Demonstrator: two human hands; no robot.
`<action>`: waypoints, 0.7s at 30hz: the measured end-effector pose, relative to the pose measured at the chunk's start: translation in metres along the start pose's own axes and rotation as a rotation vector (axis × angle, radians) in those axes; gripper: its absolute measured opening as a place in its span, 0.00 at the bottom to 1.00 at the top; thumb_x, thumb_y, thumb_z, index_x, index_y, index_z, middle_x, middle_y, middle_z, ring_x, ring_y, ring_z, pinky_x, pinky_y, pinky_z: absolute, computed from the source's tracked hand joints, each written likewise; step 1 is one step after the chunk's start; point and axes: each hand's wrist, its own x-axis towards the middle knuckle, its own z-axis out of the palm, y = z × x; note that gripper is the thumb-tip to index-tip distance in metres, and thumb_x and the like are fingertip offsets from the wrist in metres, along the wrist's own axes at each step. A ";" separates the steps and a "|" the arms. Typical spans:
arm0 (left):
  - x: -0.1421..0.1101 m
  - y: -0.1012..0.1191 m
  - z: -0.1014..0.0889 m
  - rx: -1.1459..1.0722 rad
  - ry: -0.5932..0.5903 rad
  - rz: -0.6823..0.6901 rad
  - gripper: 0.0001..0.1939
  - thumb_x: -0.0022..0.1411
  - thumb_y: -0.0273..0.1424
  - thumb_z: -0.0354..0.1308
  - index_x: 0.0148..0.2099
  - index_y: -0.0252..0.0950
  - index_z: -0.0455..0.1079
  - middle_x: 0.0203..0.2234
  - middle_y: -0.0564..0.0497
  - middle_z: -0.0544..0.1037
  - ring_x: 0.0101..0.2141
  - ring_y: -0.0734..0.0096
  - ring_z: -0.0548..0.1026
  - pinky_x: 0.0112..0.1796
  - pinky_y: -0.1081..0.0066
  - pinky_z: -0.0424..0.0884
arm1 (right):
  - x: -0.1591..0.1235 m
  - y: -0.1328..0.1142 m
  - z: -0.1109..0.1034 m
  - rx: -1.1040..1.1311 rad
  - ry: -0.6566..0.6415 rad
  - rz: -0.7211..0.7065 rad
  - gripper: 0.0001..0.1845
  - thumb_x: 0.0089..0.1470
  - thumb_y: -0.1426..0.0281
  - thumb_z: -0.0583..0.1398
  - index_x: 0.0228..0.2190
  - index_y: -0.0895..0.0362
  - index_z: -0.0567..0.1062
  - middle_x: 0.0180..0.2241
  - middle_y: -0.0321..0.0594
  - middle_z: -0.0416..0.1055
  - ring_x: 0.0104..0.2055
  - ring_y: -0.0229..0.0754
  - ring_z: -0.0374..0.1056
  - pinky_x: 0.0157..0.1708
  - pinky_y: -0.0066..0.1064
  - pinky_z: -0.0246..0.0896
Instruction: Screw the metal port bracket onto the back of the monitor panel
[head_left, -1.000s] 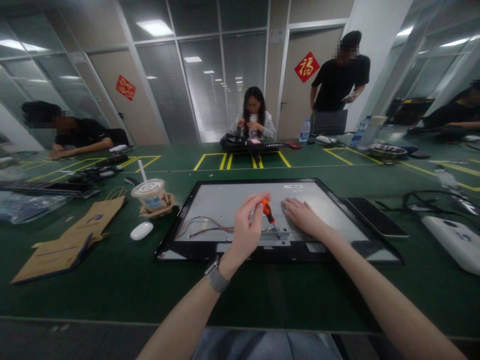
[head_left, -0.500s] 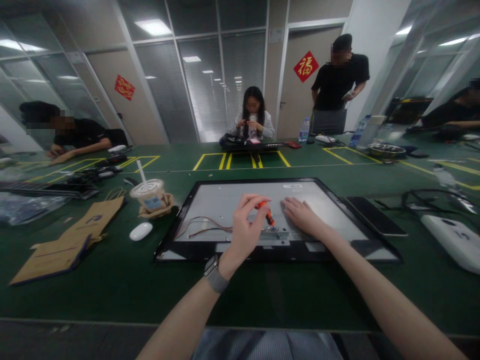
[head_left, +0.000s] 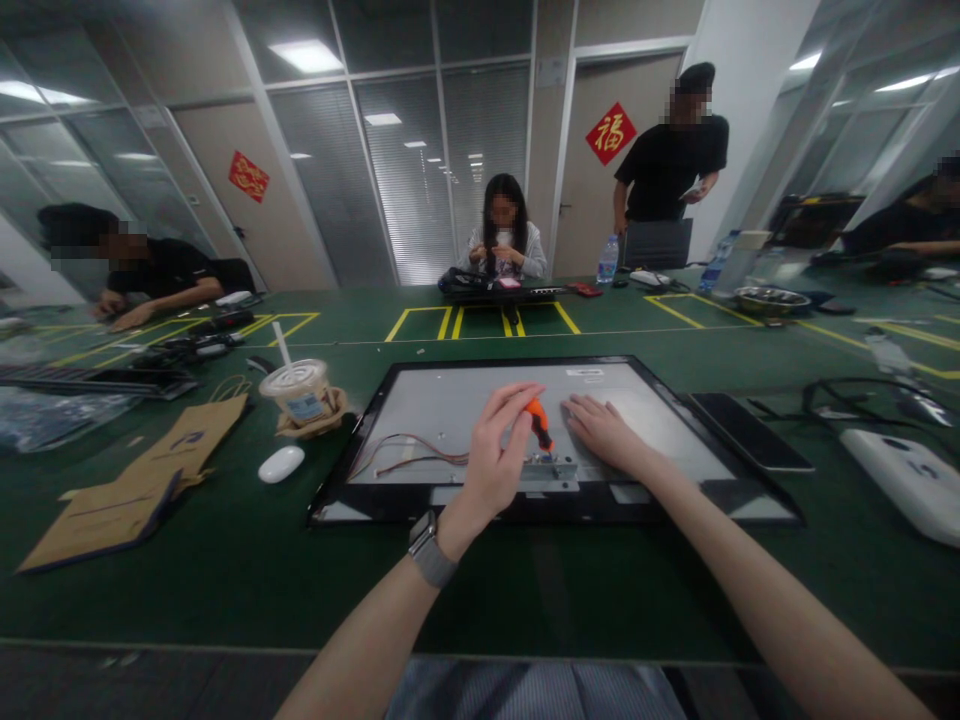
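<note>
Where a silvery metal bracket (head_left: 562, 473) sits near the front edge of a grey, black-framed rectangular panel (head_left: 427, 392), an orange-and-black screwdriver (head_left: 540, 424) slants down to it. Left hand (head_left: 496, 445): grip wrapped around the handle. Right hand (head_left: 602, 428): flat on the panel, fingers extended, grip holding nothing. Thin reddish wires (head_left: 451, 458) run left; panel lies on the green bench (head_left: 247, 585), beside a lidded drink cup (head_left: 304, 400).

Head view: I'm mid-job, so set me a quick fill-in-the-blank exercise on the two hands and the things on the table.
The left hand holds a screwdriver whose handle is black and ____.
The right hand rests palm-____ on the display panel.
A ____ straw stands in the lidded cup.
The brown paper bag lies on the ____ tabletop.
Missing words: orange; down; white; green.
</note>
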 end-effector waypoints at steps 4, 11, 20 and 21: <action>0.000 0.000 0.001 -0.010 0.002 0.022 0.14 0.71 0.27 0.54 0.55 0.38 0.74 0.43 0.46 0.77 0.43 0.68 0.76 0.46 0.66 0.73 | 0.000 -0.002 -0.001 -0.014 -0.006 0.004 0.27 0.68 0.68 0.45 0.64 0.58 0.65 0.68 0.54 0.60 0.69 0.56 0.55 0.63 0.57 0.52; 0.002 -0.003 0.000 0.055 0.064 0.009 0.10 0.69 0.31 0.58 0.50 0.39 0.77 0.41 0.48 0.73 0.39 0.70 0.75 0.44 0.67 0.74 | -0.001 -0.003 -0.003 -0.014 -0.016 0.010 0.28 0.69 0.67 0.44 0.65 0.58 0.65 0.68 0.53 0.60 0.68 0.56 0.56 0.63 0.56 0.53; 0.002 -0.003 0.000 0.056 0.086 0.062 0.08 0.67 0.29 0.61 0.47 0.39 0.77 0.37 0.50 0.74 0.37 0.71 0.74 0.41 0.70 0.73 | -0.001 -0.001 0.001 -0.008 0.020 -0.009 0.27 0.68 0.68 0.46 0.63 0.57 0.67 0.67 0.55 0.61 0.68 0.56 0.57 0.62 0.57 0.54; 0.002 -0.002 0.000 0.067 0.093 0.064 0.07 0.66 0.30 0.62 0.46 0.39 0.78 0.36 0.51 0.72 0.36 0.72 0.73 0.40 0.71 0.73 | -0.001 0.000 0.001 -0.007 0.019 -0.007 0.27 0.68 0.68 0.45 0.63 0.57 0.67 0.67 0.54 0.61 0.67 0.56 0.58 0.62 0.57 0.54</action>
